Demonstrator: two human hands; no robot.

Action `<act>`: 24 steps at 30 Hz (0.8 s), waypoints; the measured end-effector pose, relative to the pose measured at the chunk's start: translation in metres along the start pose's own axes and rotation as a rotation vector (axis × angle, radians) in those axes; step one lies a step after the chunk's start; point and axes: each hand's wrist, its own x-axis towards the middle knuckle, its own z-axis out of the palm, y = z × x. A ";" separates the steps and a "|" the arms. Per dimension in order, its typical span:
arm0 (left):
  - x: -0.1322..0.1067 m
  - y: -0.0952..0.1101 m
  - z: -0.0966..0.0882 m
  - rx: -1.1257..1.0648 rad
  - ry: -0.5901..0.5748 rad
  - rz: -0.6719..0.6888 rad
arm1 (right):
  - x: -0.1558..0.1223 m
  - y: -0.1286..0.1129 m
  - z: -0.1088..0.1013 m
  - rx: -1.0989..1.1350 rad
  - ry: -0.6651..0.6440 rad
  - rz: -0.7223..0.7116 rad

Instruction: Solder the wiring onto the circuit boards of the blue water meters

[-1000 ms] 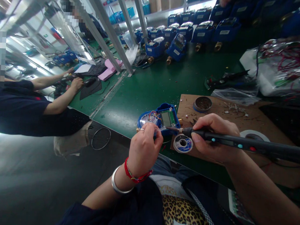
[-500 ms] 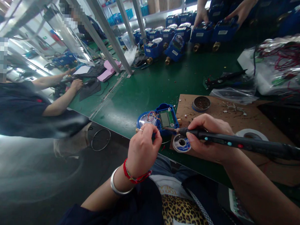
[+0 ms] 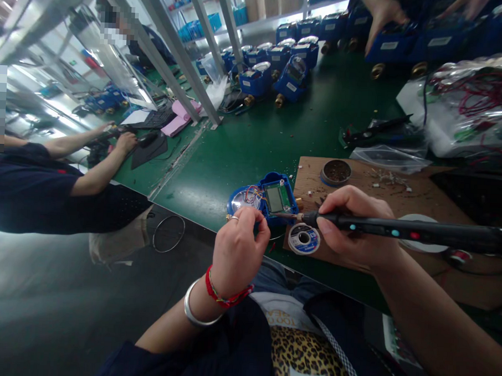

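My right hand (image 3: 359, 229) grips a black soldering iron (image 3: 382, 227) with coloured buttons, held almost level. Its tip reaches the lower edge of the circuit board in an open blue meter (image 3: 275, 200) with a grey display. The meter's round clear-topped lid (image 3: 243, 199) lies open to the left, joined by thin coloured wires (image 3: 254, 196). My left hand (image 3: 240, 240) is closed in a pinch by the meter's front edge. A thin strand of solder wire runs towards it from the solder spool (image 3: 303, 238); the pinched end is hidden behind the fingers.
A brown board (image 3: 358, 198) holds a round tin (image 3: 336, 173), scraps and a tape roll. Cutters (image 3: 378, 131) and a plastic bag lie behind it. Blue meters (image 3: 291, 81) line the back, where another person's hands (image 3: 385, 22) work. A co-worker (image 3: 39, 184) sits at left.
The other person's hands at the back have moved two blue meters to the right. My right hand and the soldering iron have shifted slightly; my left hand stays nearly still.
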 end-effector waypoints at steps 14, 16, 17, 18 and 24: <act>0.000 0.000 0.002 0.025 0.015 0.019 | -0.002 0.002 0.003 0.007 -0.022 0.048; 0.000 0.000 0.002 0.033 0.013 0.022 | -0.002 0.002 0.004 0.009 -0.026 0.042; 0.000 0.000 0.002 0.037 0.010 0.023 | -0.002 0.002 0.004 0.011 -0.029 0.041; -0.001 -0.001 0.002 0.041 0.007 0.024 | -0.002 0.002 0.004 0.012 -0.031 0.038; -0.001 -0.001 0.003 0.057 0.011 0.022 | -0.002 0.002 0.004 0.019 -0.030 0.031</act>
